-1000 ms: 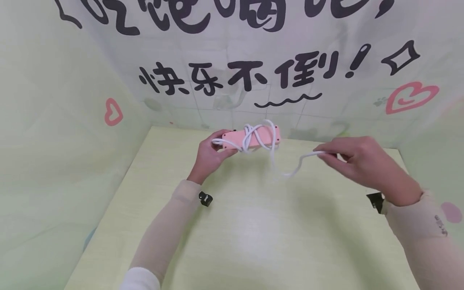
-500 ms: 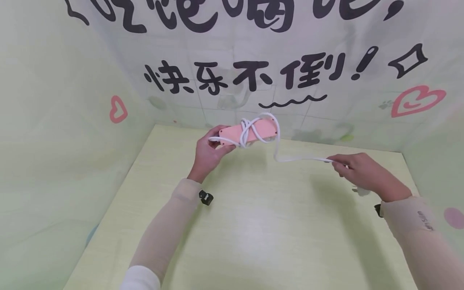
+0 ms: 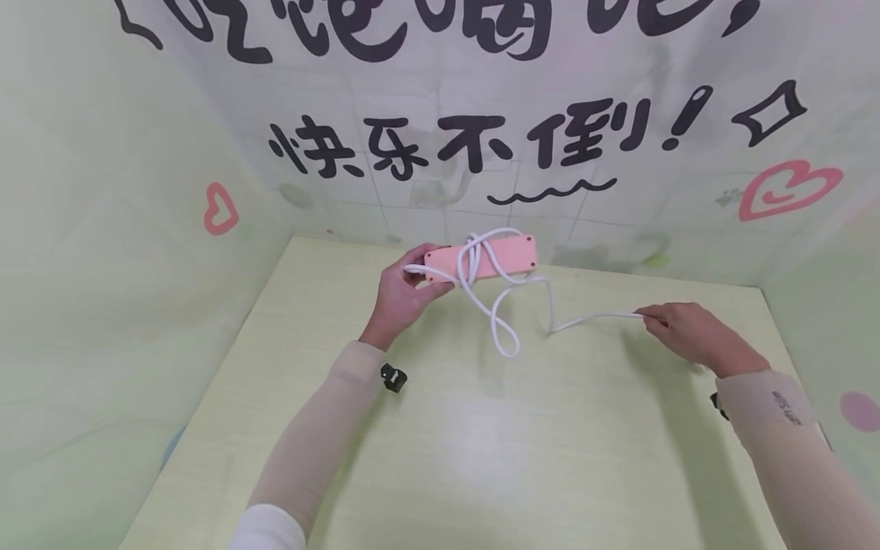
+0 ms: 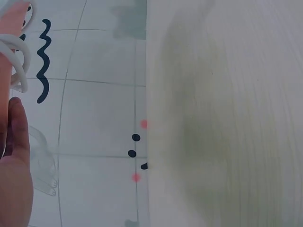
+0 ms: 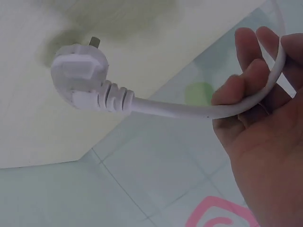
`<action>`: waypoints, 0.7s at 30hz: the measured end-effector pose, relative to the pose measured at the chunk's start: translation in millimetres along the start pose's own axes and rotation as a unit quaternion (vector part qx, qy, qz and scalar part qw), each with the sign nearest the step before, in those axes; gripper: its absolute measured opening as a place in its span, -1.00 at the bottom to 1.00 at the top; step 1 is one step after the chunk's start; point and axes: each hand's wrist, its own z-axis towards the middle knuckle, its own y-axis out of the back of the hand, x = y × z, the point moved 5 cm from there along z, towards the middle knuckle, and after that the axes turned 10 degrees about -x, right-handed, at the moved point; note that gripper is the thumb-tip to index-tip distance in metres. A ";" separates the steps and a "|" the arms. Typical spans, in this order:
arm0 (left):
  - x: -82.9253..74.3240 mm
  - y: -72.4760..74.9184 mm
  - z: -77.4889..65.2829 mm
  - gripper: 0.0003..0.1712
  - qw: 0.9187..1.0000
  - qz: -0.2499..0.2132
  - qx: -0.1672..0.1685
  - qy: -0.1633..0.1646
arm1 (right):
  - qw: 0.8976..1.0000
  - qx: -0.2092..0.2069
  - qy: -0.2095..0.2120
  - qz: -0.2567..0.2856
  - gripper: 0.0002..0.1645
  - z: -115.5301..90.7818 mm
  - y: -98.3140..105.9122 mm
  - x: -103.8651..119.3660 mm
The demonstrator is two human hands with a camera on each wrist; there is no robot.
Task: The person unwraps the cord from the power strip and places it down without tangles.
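Observation:
A pink power strip (image 3: 514, 254) is held up over the far part of the table, its flat pink back toward the head view. My left hand (image 3: 401, 299) grips its left end between thumb and fingers. White cord (image 3: 596, 315) is wound loosely around the strip's middle, and a slack loop dangles below it. Off to the right, my right hand (image 3: 704, 336) pinches the cord. In the right wrist view a white plug (image 5: 78, 73) hangs from the free end past the right hand, with a metal pin showing. Only an edge of the strip (image 4: 5, 90) shows in the left wrist view.
A pale wood-look table (image 3: 474, 458) lies beneath both hands. Behind it stands a wall covering (image 3: 385, 84) with large dark lettering and pink hearts. Similar sheeting closes in the left side (image 3: 103, 267) and the right side.
My right hand has moved right and a little nearer, drawing the cord along. A cord loop now hangs under the strip. The left hand still holds the strip, with slight shifts.

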 end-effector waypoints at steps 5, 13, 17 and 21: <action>-4.6 -4.5 0.8 -0.36 1.000 -0.005 0.014 -0.012 | 0.999 0.006 -0.011 -0.032 -0.49 0.8 -7.5 -5.0; -9.5 -7.7 -0.3 -0.35 0.999 -0.012 0.029 -0.011 | 0.998 0.033 -0.037 -0.046 -0.39 9.1 -21.9 0.1; -10.1 -6.4 0.0 -0.35 1.000 -0.008 0.027 -0.008 | 0.998 0.042 -0.025 -0.039 -0.37 15.8 -25.1 11.2; -9.8 -5.3 0.9 -0.35 1.000 -0.002 0.029 -0.006 | 0.998 0.044 -0.023 -0.044 -0.34 21.9 -25.2 22.8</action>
